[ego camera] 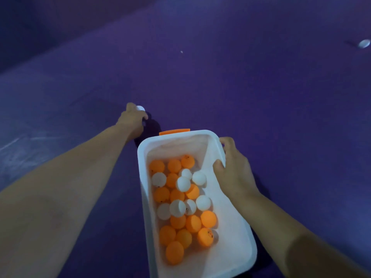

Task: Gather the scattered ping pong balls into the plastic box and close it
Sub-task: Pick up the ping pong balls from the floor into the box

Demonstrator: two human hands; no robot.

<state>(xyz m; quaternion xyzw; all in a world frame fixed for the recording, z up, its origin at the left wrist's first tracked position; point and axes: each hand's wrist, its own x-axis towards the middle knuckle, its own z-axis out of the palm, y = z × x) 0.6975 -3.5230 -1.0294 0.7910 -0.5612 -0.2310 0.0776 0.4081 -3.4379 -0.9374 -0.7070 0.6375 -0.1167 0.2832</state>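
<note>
Beyond the box [230, 223], white ball [140, 107] in left hand [132, 121]

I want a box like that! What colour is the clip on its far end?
Orange: the clip sits on the white box, best seen in the head view.

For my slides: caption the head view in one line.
Left hand grips a white ball while right hand holds the plastic box of orange and white balls, purple floor below.

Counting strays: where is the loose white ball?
The loose ball lies far upper right in the head view, on the purple floor, beyond the right hand gripping the plastic box.
</note>
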